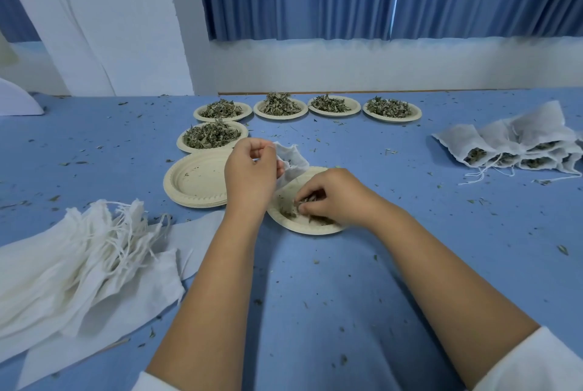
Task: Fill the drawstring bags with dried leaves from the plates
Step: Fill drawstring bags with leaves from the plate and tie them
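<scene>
Hands: left hand (250, 169) grips drawstring bag (291, 158) at far-left rim of plate (303, 229); right hand (331, 198), just beside, pinches dried leaves (320, 219) there.

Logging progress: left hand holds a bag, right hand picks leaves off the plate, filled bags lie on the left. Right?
No: the head view shows the filled bags on the person's right; the empty bags lie on the left. The rest holds.
</scene>
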Motion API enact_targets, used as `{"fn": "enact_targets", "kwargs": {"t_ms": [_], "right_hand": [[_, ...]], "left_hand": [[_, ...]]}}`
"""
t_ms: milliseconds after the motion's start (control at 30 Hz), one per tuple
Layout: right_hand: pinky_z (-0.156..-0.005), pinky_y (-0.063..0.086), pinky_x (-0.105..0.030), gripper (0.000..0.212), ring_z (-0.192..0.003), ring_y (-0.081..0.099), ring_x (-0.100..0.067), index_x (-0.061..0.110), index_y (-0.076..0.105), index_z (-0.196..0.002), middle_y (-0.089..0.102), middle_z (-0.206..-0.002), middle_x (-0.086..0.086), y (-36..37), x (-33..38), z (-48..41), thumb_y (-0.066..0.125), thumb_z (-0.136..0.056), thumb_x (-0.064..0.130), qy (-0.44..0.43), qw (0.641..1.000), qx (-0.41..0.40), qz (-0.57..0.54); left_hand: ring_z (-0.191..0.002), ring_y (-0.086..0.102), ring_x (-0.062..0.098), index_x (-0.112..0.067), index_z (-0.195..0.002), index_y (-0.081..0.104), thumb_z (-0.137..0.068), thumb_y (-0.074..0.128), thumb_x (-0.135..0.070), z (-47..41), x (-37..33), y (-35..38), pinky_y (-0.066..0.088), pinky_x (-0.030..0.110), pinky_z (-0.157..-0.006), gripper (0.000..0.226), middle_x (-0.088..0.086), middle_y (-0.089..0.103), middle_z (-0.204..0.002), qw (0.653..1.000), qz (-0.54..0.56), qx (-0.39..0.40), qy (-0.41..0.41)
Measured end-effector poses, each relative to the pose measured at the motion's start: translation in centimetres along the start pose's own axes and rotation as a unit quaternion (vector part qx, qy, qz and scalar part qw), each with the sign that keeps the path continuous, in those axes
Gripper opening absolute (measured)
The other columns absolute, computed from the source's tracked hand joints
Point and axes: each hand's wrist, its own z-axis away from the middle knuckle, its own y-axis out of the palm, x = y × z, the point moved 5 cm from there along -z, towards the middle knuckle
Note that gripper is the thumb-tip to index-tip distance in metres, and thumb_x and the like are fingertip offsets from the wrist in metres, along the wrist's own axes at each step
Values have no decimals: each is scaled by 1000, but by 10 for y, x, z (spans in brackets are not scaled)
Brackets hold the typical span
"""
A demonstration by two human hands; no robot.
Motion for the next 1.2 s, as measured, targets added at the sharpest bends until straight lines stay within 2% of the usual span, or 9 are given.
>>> {"fn": "enact_targets", "kwargs": {"t_ms": [133, 233, 333, 467, 733, 833, 967, 1067, 1200], "right_hand": [[-55, 41, -5, 10, -57, 56, 8, 19, 78, -88, 65, -62, 21, -31, -12, 3, 77, -80, 13, 46, 990, -88, -98], [-72, 53, -16, 11, -72, 65, -2, 20, 77, -88, 74, -81, 7, -45, -14, 5, 78, -80, 12, 59, 963, -165, -204], [-74, 53, -16, 15, -75, 68, -3, 23, 74, -87, 74, -81, 10, -46, -10, 6, 77, -80, 9, 50, 915, -232, -325], [-74, 55, -16, 17, -78, 70, -4, 20, 74, -86, 76, -82, 6, -28, 2, 3, 77, -79, 5, 31, 876, -211, -433], [-65, 48, -10, 14, -69, 67, 1, 16, 76, -90, 74, -74, 10, -19, 4, 2, 77, -80, 6, 36, 921, -183, -343], [-59, 43, -6, 14, -60, 61, 9, 12, 77, -95, 69, -70, 14, -16, 0, 1, 76, -81, 8, 66, 946, -183, -258], [-58, 43, -12, 20, -56, 57, 4, 25, 65, -78, 65, -69, 10, -15, -5, 2, 77, -77, 8, 98, 951, -200, -216], [-69, 50, -18, 22, -72, 65, -7, 24, 64, -82, 68, -81, 4, -19, -5, 2, 78, -75, 8, 103, 942, -202, -247], [-92, 53, -26, 41, -100, 67, -7, 19, 65, -118, 69, -111, 0, -17, -6, 1, 73, -80, 6, 114, 932, -111, -325]], "left_hand": [[-54, 61, 4, -18, -89, 62, -95, 56, -11, 1, -1, 0, 58, 29, -70, 11, -6, 63, -65, 1000, -12, 1, 2], [-55, 59, 6, -16, -88, 63, -94, 56, -12, 2, -1, 2, 57, 32, -69, 10, -7, 63, -61, 999, -47, 18, 9], [-55, 60, 6, -15, -87, 64, -94, 57, -15, 5, 0, 9, 59, 40, -78, 10, -10, 62, -53, 995, -76, 58, 8], [-55, 61, 2, -16, -85, 64, -93, 57, -12, 10, -2, 15, 60, 43, -81, 11, -13, 63, -53, 994, -76, 75, 7], [-55, 59, 4, -15, -84, 67, -91, 60, -12, 7, -2, 12, 56, 28, -71, 11, -10, 63, -54, 998, -32, 48, -14], [-52, 60, 2, -15, -82, 67, -90, 58, -10, 8, -3, 15, 54, 25, -66, 13, -8, 64, -53, 994, -73, 87, 3], [-57, 65, 10, -13, -84, 68, -90, 59, -8, 15, -1, 25, 60, 34, -72, 11, -5, 65, -58, 984, -101, 150, 4], [-58, 65, 10, -14, -85, 67, -91, 60, -9, 14, -2, 24, 60, 36, -77, 11, -6, 65, -57, 985, -106, 139, 12], [-54, 64, 7, -12, -85, 66, -92, 60, -11, 11, -4, 18, 59, 36, -76, 10, -7, 65, -53, 991, -86, 106, 7]]}}
